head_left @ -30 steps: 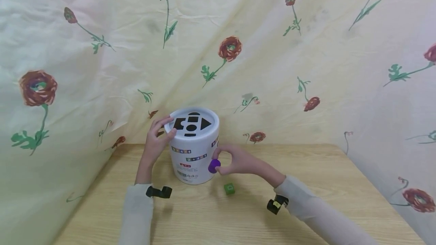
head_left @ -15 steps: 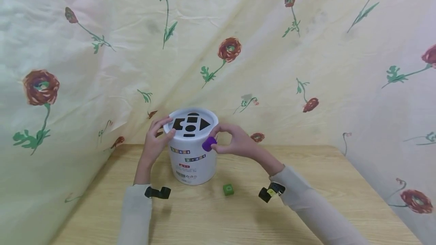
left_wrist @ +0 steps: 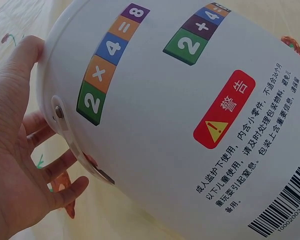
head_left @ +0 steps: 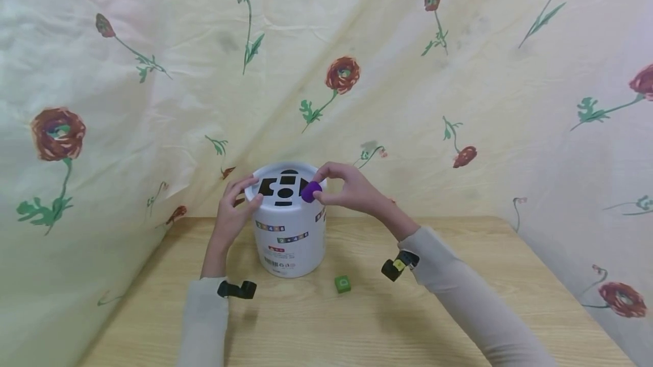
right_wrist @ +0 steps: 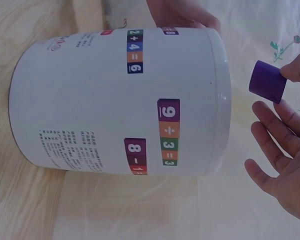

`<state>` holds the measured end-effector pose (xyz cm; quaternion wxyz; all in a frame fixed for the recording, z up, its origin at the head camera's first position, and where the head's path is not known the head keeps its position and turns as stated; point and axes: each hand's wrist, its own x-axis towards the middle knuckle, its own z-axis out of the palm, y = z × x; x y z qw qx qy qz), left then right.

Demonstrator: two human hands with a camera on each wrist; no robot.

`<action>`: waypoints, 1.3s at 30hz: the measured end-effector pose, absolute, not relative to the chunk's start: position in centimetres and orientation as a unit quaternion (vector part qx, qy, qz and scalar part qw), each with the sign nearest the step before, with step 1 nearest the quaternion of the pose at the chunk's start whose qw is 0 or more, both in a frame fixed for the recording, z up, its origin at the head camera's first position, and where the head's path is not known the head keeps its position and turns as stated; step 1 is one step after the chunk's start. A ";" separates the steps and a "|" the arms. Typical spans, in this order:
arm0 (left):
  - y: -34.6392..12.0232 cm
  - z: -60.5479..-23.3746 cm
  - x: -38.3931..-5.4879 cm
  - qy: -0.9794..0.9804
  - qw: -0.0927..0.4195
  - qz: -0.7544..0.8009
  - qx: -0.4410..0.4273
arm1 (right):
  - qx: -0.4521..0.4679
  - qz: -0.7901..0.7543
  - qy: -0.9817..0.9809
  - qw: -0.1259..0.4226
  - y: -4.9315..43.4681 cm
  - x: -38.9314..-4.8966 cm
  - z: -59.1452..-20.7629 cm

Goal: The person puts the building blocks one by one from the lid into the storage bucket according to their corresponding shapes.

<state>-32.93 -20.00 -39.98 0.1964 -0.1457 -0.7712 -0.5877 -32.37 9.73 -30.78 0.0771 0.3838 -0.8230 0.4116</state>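
Observation:
A white bucket (head_left: 288, 236) with a shape-cut lid (head_left: 302, 172) stands upright on the table. In the head view my left hand (head_left: 232, 211) rests at the left of its rim. The left wrist view has that thumb (left_wrist: 27, 52) against the rim and the other fingers spread beside the handle (left_wrist: 72, 137). Between thumb and forefinger my right hand (head_left: 354, 188) pinches a purple cylinder block (head_left: 311, 192), tilted, by the lid's right edge near the triangular hole. From the right wrist, the purple block (right_wrist: 268, 81) shows apart from the bucket, its other fingers (right_wrist: 272, 127) loose.
A small green cube (head_left: 343, 283) lies on the wooden table (head_left: 296, 327), right of the bucket's base. Flowered cloth (head_left: 403, 100) hangs behind and at both sides. Each wrist wears a black camera, such as the right one (head_left: 398, 266).
My right hand has risen with the purple block from beside the bucket's lower right wall to the lid's right edge. The left hand and the bucket have stayed nearly still.

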 end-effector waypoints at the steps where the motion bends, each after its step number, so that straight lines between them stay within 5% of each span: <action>1: -20.0 -40.0 -32.9 -0.772 0.198 -0.587 -0.146 | 0.384 0.409 -0.824 0.078 9.7 -32.5 -30.6; 39: -20.1 -40.0 -32.7 -0.774 0.197 -0.583 -0.147 | 0.340 0.416 -0.843 0.024 5.1 -35.2 -31.2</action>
